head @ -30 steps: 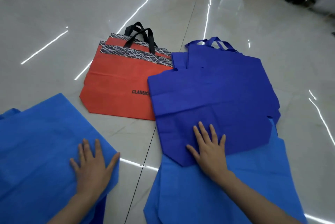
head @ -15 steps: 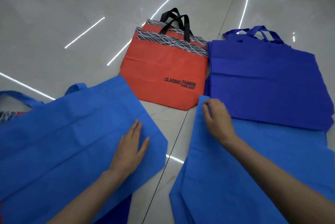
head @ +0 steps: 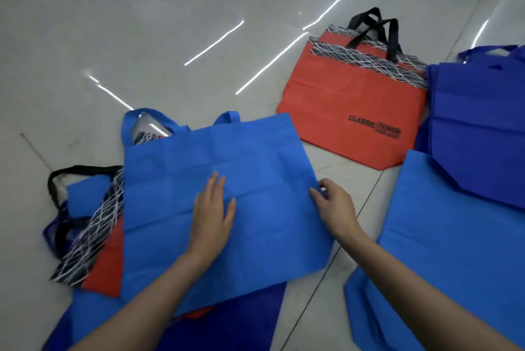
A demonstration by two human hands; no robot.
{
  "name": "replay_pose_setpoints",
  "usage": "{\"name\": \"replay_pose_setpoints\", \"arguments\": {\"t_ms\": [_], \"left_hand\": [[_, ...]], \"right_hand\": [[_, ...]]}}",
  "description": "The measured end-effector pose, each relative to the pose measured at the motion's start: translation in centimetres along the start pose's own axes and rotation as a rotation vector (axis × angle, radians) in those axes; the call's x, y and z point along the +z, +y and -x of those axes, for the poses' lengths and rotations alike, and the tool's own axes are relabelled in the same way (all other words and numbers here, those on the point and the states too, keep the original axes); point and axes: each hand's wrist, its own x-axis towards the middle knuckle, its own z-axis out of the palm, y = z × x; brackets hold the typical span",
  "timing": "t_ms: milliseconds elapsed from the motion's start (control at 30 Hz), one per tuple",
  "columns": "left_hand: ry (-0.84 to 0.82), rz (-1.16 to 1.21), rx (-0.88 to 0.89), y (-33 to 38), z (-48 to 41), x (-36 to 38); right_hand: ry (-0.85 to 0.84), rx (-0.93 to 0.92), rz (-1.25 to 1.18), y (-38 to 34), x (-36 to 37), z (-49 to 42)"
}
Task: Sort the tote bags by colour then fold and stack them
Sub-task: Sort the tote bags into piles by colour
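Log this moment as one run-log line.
left hand: presses flat on light blue fabric tote bag | right hand: grips that bag's right edge | bag: flat, unfolded

Indoors, on a floor; whether home, shop or storeroom cannot be told. The tiled floor [head: 142, 24] is pale, glossy and large-slabbed, with thin dark grout lines [head: 37, 151], and it mirrors long strip lights as bright streaks [head: 214, 42]. Tote bags [head: 341, 100] lie spread flat directly on the tiles.
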Motion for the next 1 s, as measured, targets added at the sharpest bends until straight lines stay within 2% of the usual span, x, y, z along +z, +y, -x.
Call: {"name": "replay_pose_setpoints", "arguments": {"t_ms": [100, 200, 267, 333, 433, 567, 633, 667, 800, 900, 1000], "left_hand": [[0.246, -0.055, -0.4, -2.6, -0.7, -2.6], [0.263, 0.062, -0.761, -5.2, -1.0, -5.0], [0.197, 0.158, -0.874, -6.7, -0.9, -5.6], [0.196, 0.319, -0.877, -7.5, -0.8, -5.4], [0.231, 0.524, -0.777, -5.7, -0.9, -5.5], [0.438, 0.418, -0.412, 0.3, -1.2, -6.9], [0.536, 0.427, -0.312, 3.5, -1.2, -7.4], [0.532, 0.478, -0.269, 4.9, -1.3, -7.1], [0.319, 0.634, -0.077, 10.9, -1.3, -3.9], [0.079, 0.74, -0.009, 13.7, -0.7, 0.8], [-0.089, 0.729, 0.026, 16.5, 1.0, 5.1]], "right_hand": [[0.09, -0.144, -0.096, -0.2, -0.7, 1.2], [0.114, -0.19, -0.211, 0.0, -2.0, 2.3], [0.149, -0.209, -0.237, 0.2, -3.0, 3.2], [0.161, -0.219, -0.263, 0.5, -3.9, 4.0], [0.198, -0.241, -0.24, 1.0, -5.3, 5.0], [0.312, -0.264, -0.238, 1.5, -8.0, 6.3], [0.399, -0.232, -0.258, 2.2, -10.1, 6.8], [0.445, -0.199, -0.25, 2.8, -11.4, 7.1], [0.608, -0.002, -0.038, 7.7, -16.9, 9.3], [0.696, 0.24, 0.136, 12.6, -20.3, 12.3], [0.731, 0.494, 0.18, 16.1, -22.1, 15.1]]}}
